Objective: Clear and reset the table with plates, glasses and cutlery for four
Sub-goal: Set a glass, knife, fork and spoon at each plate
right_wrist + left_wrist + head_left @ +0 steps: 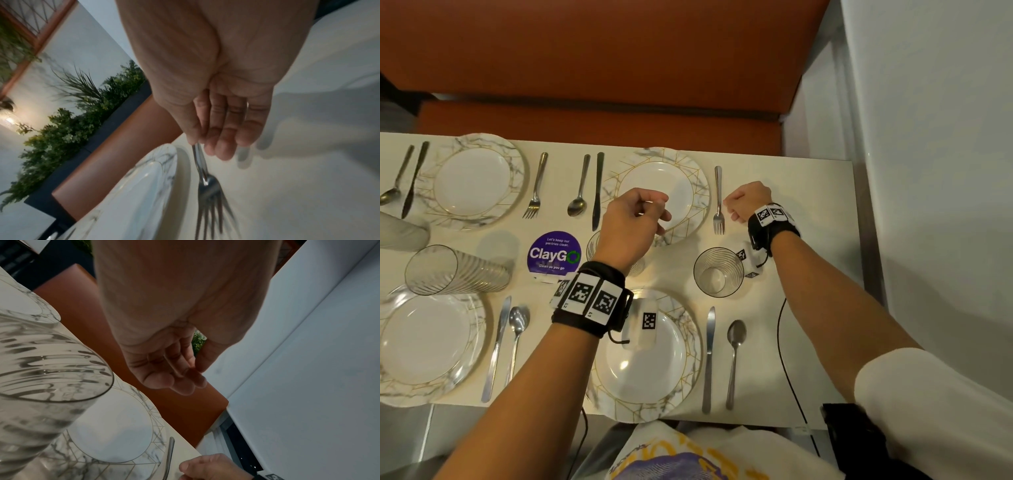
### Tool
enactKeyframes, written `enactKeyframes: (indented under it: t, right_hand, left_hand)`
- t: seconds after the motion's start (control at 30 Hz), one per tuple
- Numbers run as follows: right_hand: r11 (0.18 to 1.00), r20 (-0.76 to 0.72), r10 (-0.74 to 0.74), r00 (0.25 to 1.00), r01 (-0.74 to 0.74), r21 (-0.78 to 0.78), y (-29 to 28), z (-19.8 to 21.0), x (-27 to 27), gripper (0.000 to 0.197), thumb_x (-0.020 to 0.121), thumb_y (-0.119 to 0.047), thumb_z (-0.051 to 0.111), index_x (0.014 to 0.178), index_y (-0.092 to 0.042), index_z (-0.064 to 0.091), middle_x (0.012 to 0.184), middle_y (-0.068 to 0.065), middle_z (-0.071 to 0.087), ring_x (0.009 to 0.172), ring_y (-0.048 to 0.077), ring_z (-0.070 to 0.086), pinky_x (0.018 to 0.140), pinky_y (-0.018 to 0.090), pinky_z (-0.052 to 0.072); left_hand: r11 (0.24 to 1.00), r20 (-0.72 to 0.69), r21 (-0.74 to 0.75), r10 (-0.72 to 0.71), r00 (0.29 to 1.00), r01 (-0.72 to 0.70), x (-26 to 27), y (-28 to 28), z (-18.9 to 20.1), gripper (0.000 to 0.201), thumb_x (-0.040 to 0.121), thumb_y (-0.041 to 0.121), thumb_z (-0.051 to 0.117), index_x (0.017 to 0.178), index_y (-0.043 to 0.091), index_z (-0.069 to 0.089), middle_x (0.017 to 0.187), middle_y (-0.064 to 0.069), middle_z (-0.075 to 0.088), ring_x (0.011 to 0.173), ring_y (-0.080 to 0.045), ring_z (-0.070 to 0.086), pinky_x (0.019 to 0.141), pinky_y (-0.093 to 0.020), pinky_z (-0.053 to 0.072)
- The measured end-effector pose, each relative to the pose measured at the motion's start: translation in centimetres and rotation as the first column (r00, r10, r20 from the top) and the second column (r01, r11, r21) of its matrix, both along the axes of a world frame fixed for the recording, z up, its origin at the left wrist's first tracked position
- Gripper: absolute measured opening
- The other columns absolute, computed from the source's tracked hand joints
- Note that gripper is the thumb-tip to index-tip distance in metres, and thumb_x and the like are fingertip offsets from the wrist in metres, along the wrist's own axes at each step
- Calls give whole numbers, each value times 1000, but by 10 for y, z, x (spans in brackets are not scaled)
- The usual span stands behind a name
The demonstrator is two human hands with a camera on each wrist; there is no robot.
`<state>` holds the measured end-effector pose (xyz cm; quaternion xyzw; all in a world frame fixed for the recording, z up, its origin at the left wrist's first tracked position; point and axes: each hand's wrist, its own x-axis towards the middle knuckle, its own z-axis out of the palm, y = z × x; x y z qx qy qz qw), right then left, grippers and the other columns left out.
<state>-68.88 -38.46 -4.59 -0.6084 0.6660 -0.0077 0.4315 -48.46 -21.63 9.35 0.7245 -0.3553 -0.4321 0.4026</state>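
Observation:
My right hand (732, 207) is beside the far right plate (698, 185), and its thumb and fingers pinch the handle of a fork (718, 192) lying on the white table. The right wrist view shows the fork (207, 191) running out from under my right hand (207, 142), next to the plate's rim (144, 178). My left hand (661, 212) hovers over that plate with loosely curled fingers and holds nothing. In the left wrist view my left hand (185, 374) is empty, with a ribbed glass (41, 369) close by.
Three more marbled plates (472, 181) (424, 342) (688, 342) are laid with knives, spoons and a fork (536, 185). A glass (718, 272) stands under my right wrist; more glasses (448, 270) are at left. An orange bench (599, 68) is behind, a white wall (928, 137) at right.

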Motion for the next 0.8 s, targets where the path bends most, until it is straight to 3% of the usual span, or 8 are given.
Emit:
enactKeyframes:
  t: [0.17,0.27,0.33,0.47,0.53,0.67,0.8]
  right_hand:
    - [995,145,-39,989,52,-88,21,47,-18,12,91,-25,64,95,-21,75,85,-3,77,73,15,75,53,21,53]
    - [995,265,-80,961,94,-43,42,67,-31,17,94,-26,63,105,-20,74,93,-1,76,78,16,73,63,28,58]
    - [995,347,-100,933,99,21,63,70,-39,19,95,-28,64,108,-18,73,98,3,76,81,18,73,69,32,58]
    - [982,387,-154,909,99,158,106,65,-46,35,97,-48,59,113,-19,71,108,3,74,101,27,71,82,38,59]
    - [957,407,-240,881,144,253,132,62,-46,48,97,-57,54,116,-16,70,113,7,71,104,28,68,90,42,58]
    - [903,450,-379,809,215,373,165,52,-38,61,91,-67,56,116,-13,71,116,14,71,108,30,66,96,48,56]
    - [879,487,-462,742,309,363,189,45,-30,61,89,-67,57,111,-12,73,112,15,73,108,33,69,97,45,56]
  left_hand:
    - [999,-17,-4,-53,998,53,-7,4,4,12,102,17,61,108,18,72,93,-3,76,72,-10,69,66,-26,52]
    - [990,-40,34,-133,990,134,-17,13,-4,12,101,21,64,108,19,73,100,-1,76,87,-13,71,83,-34,58]
    - [975,-13,108,-194,981,194,-24,22,-16,18,102,33,62,113,24,72,110,3,73,104,-18,69,98,-41,57]
    - [943,-89,238,-219,972,234,-37,39,-36,59,99,60,47,140,19,60,140,-4,63,131,-26,57,115,-52,44]
    - [928,-161,268,-222,962,259,-41,49,-43,75,89,69,44,144,20,57,146,-4,59,134,-26,55,116,-52,41]
    - [927,-177,253,-236,955,276,-45,57,-56,43,105,49,48,132,19,63,123,-3,69,110,-27,67,102,-53,55]
    - [936,-181,215,-241,953,278,-41,64,-67,48,103,55,48,119,14,69,112,-4,71,108,-29,69,97,-53,58]
